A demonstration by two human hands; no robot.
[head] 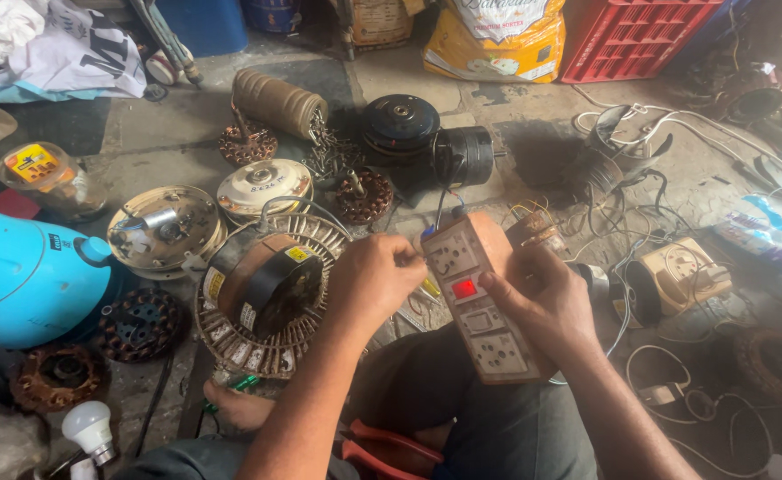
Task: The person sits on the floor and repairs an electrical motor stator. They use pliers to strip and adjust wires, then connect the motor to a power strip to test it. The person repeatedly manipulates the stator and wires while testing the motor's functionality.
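Brown switchboard [480,307] rests grasped in right hand [542,298]; left hand [377,280] pinches wires there, fingertips hidden.

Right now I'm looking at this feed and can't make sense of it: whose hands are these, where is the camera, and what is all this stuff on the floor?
There is one picture, from a camera worn on a person's head, looking down at their own two bare hands. The right hand holds a beige switchboard with sockets and a lit red switch; the left hand is closed at the board's top corner, where wires enter. What its fingers pinch is hidden. On the concrete floor lie a round fan motor with copper windings, a blue plastic housing, a black motor, a white bulb and tangled white wires.
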